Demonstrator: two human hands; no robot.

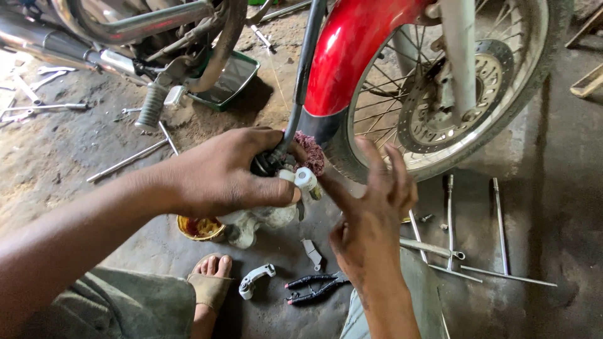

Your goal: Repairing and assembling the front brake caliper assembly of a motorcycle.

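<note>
A grey metal brake part (pixel 264 216) on the end of a dark hose (pixel 300 81) sits in the middle of the view, just in front of a motorcycle's front wheel (pixel 452 94), held off the ground. The left hand (pixel 229 172) is wrapped around its top where the hose joins, fingers curled and thumb pressed along the side beside a small white cylinder (pixel 306 179). The right hand (pixel 370 213) is just beside it, fingers spread and loose, fingertips near the white cylinder, gripping nothing. A pinkish rag (pixel 311 154) shows behind the left hand's fingers. Below the part, on the dirty concrete floor (pixel 553 207), lie a small yellow tin (pixel 200 228), a pale metal bracket (pixel 255 279) and black-handled pliers (pixel 314 287). The person's sandalled foot (pixel 210 285) rests nearby. Long metal rods (pixel 500 226) lie to the right beneath the red mudguard (pixel 352 50).
</note>
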